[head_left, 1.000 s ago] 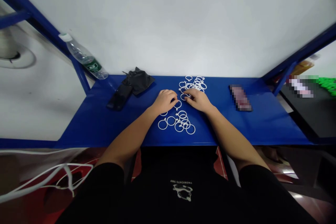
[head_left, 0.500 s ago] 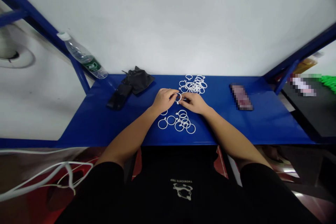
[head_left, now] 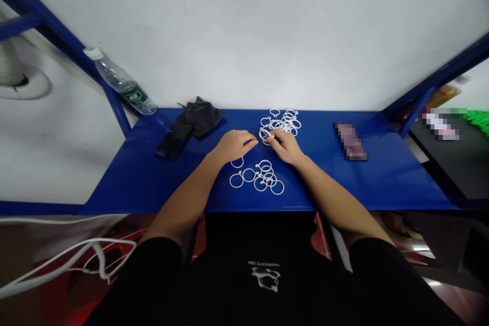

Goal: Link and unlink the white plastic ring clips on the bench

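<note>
About eight white rings [head_left: 263, 175] lie toward six o'clock; the right hand [head_left: 288, 147] at two clamps another ring [head_left: 260, 136]; left hand [head_left: 233, 146] at ten, tips close, contact unclear

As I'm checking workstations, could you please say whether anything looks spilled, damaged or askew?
Nothing looks spilled or damaged; most white rings lie loose on the table. Only the plastic bottle, at left, appears tilted, perhaps lens distortion.

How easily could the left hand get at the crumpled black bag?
Probably yes: the left hand looks empty, and nothing seems to stand between it and the black bag on the blue table.
</note>
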### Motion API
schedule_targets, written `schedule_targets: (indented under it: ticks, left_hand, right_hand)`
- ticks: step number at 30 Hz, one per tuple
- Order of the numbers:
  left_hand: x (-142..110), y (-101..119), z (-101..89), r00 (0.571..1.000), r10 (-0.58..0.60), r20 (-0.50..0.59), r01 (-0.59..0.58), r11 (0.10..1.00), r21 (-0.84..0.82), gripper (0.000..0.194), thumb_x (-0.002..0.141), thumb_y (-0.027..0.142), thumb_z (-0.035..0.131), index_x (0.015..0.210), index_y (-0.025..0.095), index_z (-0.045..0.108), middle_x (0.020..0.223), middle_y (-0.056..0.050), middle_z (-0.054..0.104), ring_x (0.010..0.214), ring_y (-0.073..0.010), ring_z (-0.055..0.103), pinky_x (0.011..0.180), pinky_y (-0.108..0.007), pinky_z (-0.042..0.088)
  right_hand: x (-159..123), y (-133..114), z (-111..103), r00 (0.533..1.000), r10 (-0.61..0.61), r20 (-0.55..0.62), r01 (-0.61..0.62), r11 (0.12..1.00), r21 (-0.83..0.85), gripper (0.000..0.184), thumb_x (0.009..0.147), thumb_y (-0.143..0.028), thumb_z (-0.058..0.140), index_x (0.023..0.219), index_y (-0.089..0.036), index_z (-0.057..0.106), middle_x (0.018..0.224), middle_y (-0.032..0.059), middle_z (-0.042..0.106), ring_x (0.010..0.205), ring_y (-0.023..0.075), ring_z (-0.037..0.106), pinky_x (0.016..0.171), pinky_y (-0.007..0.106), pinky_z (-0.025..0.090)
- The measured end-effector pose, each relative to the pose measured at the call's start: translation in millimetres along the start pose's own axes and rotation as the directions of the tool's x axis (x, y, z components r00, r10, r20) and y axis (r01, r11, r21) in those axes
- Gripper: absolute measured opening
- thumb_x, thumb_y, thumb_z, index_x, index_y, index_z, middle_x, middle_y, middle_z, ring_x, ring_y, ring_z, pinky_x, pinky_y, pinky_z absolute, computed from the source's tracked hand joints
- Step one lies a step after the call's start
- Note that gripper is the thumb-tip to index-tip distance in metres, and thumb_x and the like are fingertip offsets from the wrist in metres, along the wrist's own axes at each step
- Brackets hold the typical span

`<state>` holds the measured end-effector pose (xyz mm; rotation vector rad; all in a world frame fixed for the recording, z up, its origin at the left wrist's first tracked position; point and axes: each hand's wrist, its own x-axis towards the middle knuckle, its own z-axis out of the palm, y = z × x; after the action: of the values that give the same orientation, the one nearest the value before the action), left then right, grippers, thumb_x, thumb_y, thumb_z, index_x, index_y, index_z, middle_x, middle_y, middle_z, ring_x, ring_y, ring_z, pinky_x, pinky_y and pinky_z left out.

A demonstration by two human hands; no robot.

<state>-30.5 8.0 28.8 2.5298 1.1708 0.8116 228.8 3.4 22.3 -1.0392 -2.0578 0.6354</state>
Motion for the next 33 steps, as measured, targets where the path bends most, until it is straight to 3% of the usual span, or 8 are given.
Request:
schedule_targets:
  ticks: [5,10,12,16,19,23,27,33]
  left_hand:
    - [-8.6,-17.0,-33.0,0.943,-0.213,0.254,0.23,0.972,-0.039,0.014,0.086,0.029,0.08,0.099,0.022,0.082,0.087,-0.003,0.08,0.074,-0.0196,0.073,0.068,-0.03,0.051]
    - [-11.2,-26.2,-33.7,0.833,-0.273,0.481,0.338,0.94,-0.052,0.026,0.072,0.015,0.078,0.097,0.022,0.082,0.087,-0.003,0.082,0.073,-0.0195,0.073,0.067,-0.029,0.051]
    - [-9.1,-22.2,-29.4,0.847,-0.272,0.456,0.328,0.944,-0.046,0.017,0.076,0.013,0.074,0.089,0.022,0.081,0.086,-0.003,0.081,0.073,-0.0194,0.073,0.068,-0.029,0.051]
    - [-3.8,-9.2,-18.1,0.935,-0.242,0.261,0.26,0.965,-0.035,0.01,0.087,0.014,0.071,0.084,0.021,0.077,0.084,-0.003,0.079,0.074,-0.0189,0.071,0.071,-0.03,0.05]
    - [-1.5,-2.9,-8.0,0.948,-0.274,0.161,0.295,0.948,-0.123,0.016,0.093,0.017,0.071,0.105,0.021,0.08,0.088,-0.003,0.081,0.077,-0.0182,0.072,0.074,-0.03,0.053]
    - [-0.6,-1.0,3.3,0.968,-0.204,0.149,0.233,0.95,-0.208,0.05,0.095,0.01,0.062,0.142,0.022,0.075,0.095,-0.002,0.081,0.082,-0.0173,0.073,0.082,-0.03,0.057]
    - [-0.5,-0.4,10.1,0.976,-0.168,0.141,0.196,0.955,-0.224,0.038,0.096,0.01,0.06,0.124,0.021,0.084,0.1,-0.005,0.082,0.086,-0.0183,0.075,0.088,-0.033,0.059]
    - [1.8,0.0,14.8,0.971,-0.232,0.062,0.24,0.93,-0.277,0.025,0.104,0.018,0.064,0.118,0.02,0.084,0.101,-0.005,0.085,0.082,-0.0173,0.076,0.084,-0.032,0.061]
  right_hand:
    - [1.5,13.1,-3.6,0.998,0.07,-0.001,-0.07,0.997,-0.018,0.038,0.114,-0.059,0.046,0.103,-0.026,0.062,0.076,0.0025,0.071,0.071,0.0241,0.065,0.072,0.037,0.047]
    - [2.4,14.9,-4.7,0.994,0.043,0.1,-0.041,0.999,-0.027,0.036,0.114,-0.056,0.042,0.103,-0.027,0.059,0.081,0.0033,0.071,0.078,0.0261,0.067,0.076,0.039,0.048]
    - [2.9,13.5,-4.4,0.992,0.039,0.117,-0.034,0.998,-0.044,0.036,0.114,-0.055,0.042,0.103,-0.026,0.06,0.084,0.0043,0.071,0.08,0.026,0.068,0.078,0.039,0.049]
    - [5.3,13.7,-2.8,0.997,-0.011,0.08,0.02,0.993,-0.121,0.041,0.114,-0.055,0.042,0.098,-0.024,0.063,0.093,0.0082,0.071,0.088,0.0263,0.067,0.084,0.041,0.051]
    - [6.2,16.2,-2.3,0.998,-0.05,0.029,0.054,0.987,-0.151,0.042,0.114,-0.054,0.044,0.101,-0.023,0.069,0.096,0.01,0.072,0.092,0.0269,0.067,0.087,0.042,0.053]
    - [4.7,18.8,-2.3,0.998,-0.053,-0.016,0.05,0.988,-0.143,0.037,0.113,-0.046,0.051,0.126,-0.022,0.075,0.106,0.0112,0.078,0.093,0.0266,0.069,0.089,0.043,0.056]
    - [2.7,19.4,-0.5,0.996,-0.016,-0.085,0.009,0.997,-0.082,0.037,0.109,-0.042,0.058,0.134,-0.022,0.076,0.098,0.008,0.079,0.08,0.0226,0.068,0.08,0.039,0.056]
    - [2.7,16.6,0.1,0.993,0.04,-0.11,-0.032,0.997,0.069,0.03,0.104,-0.043,0.065,0.118,-0.022,0.081,0.092,0.0057,0.079,0.069,0.0186,0.064,0.072,0.035,0.054]
